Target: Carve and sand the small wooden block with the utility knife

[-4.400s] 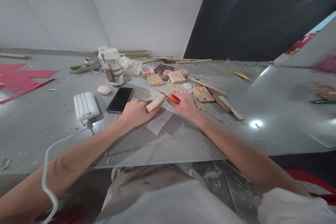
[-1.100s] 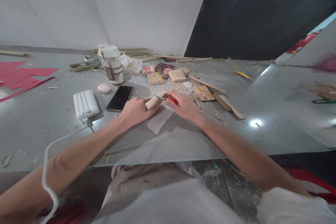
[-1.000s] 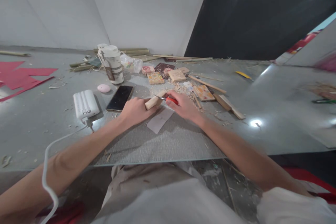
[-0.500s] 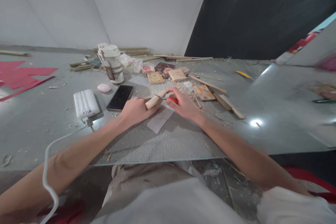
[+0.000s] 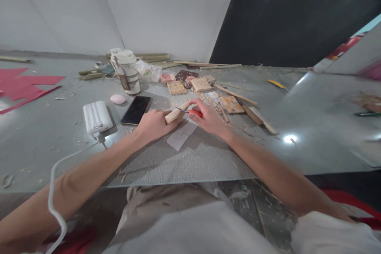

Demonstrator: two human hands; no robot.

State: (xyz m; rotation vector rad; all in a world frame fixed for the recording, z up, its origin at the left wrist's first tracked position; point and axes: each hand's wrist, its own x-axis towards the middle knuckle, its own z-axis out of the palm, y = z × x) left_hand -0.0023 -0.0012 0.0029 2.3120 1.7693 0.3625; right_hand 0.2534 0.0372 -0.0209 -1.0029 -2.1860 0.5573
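My left hand [image 5: 153,124] is closed round a short pale wooden stick [image 5: 176,113] and holds it against the grey mat [image 5: 190,158]. My right hand [image 5: 208,118] is closed on a knife with a red handle [image 5: 195,113]. Its thin blade [image 5: 181,109] lies across the far end of the stick. A pale paper scrap [image 5: 181,135] lies on the mat just under both hands. Wood shavings [image 5: 205,99] are scattered beyond the hands.
A black phone [image 5: 135,110], a white power bank [image 5: 97,116] with a cable, a pink oval [image 5: 118,99] and a paper cup [image 5: 126,71] stand left. Painted wooden tiles [image 5: 176,87] and wooden sticks [image 5: 258,117] lie behind and right. Red paper [image 5: 24,87] lies far left.
The knife blade has come back from beyond the stick's tip to lie across its end, and my right fingers have shifted slightly on the handle. The left hand has stayed put.
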